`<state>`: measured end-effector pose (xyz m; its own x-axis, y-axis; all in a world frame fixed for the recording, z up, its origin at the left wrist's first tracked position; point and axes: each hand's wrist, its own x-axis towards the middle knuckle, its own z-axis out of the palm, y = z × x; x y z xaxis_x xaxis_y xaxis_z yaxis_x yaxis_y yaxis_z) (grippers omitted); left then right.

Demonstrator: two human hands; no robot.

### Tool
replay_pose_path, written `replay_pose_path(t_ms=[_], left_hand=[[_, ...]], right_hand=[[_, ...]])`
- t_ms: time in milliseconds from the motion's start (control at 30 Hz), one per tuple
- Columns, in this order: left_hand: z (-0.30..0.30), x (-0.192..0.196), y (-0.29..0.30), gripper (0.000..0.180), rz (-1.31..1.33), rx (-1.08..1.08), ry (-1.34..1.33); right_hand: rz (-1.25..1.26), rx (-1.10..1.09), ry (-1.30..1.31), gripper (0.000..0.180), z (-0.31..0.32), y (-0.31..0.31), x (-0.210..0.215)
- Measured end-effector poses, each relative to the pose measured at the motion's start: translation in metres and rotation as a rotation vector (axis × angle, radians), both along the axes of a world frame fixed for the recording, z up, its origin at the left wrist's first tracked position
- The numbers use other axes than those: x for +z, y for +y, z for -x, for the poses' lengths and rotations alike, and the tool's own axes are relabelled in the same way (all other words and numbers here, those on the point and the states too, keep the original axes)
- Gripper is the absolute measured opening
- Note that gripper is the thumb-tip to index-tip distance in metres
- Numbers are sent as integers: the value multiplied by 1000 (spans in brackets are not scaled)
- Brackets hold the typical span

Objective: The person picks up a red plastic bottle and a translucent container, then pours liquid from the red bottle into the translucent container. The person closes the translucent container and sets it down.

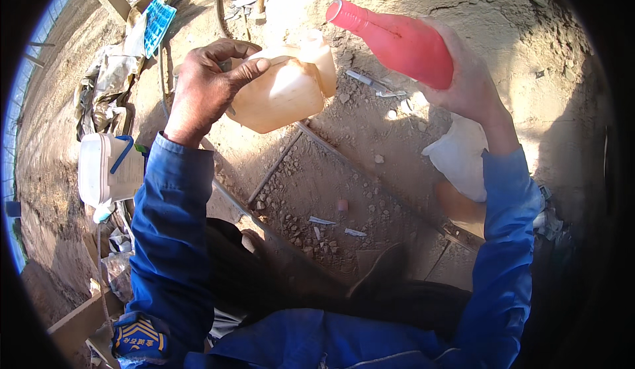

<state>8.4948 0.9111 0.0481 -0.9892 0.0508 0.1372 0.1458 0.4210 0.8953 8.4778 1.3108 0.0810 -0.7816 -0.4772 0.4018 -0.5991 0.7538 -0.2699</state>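
My left hand (211, 84) grips a yellowish translucent plastic jug (281, 101) by its upper left side, thumb on top. The jug is raised in front of me, and sunlight glares on it, so its opening is hard to make out. Wrapped around the wide end of a red bottle (407, 45) is my right hand (466, 71). The bottle lies tilted, with its uncapped mouth pointing up and left toward the jug. Bottle and jug are apart. Any contents of either cannot be made out.
A white bucket (96, 170) with a blue handle stands at left. A pale bag-like thing (463, 161) and an orange-brown rounded thing (456, 204) lie under my right forearm. Thin bars (370, 174) cross the dusty ground. A blue plastic grid (159, 24) lies far left.
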Motion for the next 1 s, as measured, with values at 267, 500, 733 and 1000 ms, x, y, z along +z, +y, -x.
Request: replay_pose_path(t_ms=[267, 500, 733, 1000], left_hand=[[-5, 7, -2, 32, 75, -22, -28], [-1, 2, -7, 31, 116, -82, 36], [-5, 5, -2, 33, 131, -95, 21], [-8, 9, 2, 37, 241, -87, 87]], right_hand=[[-57, 6, -3, 92, 7, 11, 0], [-85, 32, 64, 92, 5, 11, 1], [-130, 50, 60, 87, 3, 8, 5], [-171, 37, -16, 88, 1, 6, 12]])
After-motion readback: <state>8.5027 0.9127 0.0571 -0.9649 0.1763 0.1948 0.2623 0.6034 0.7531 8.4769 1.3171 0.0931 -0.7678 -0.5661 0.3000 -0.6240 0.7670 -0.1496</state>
